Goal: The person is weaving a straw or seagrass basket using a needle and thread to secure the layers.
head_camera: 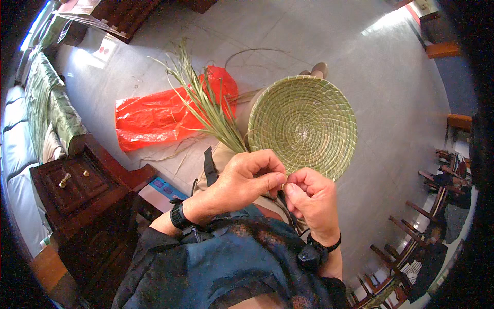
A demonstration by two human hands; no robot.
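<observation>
My left hand (pixel 251 174) and my right hand (pixel 310 195) meet in front of my lap, thumbs and forefingers pinched with the tips almost touching. Between those tips shows a small pale piece (pixel 285 186), probably a thin strand, mostly hidden by the fingers. Just beyond my hands a round coiled basket (pixel 303 123), woven of green plant fibre with pale stitching, rests on or against my legs, its hollow facing me. Left of it, a bundle of long green leaf strips (pixel 208 112) lies with its lower ends by the basket's rim.
A red plastic bag (pixel 154 117) lies on the grey floor (pixel 393 96) under the leaf strips. Loose dry strands (pixel 181 162) are scattered nearby. At my left stands a dark wooden cabinet (pixel 77 185) with small knobs. Wooden chairs (pixel 409 228) line the right side.
</observation>
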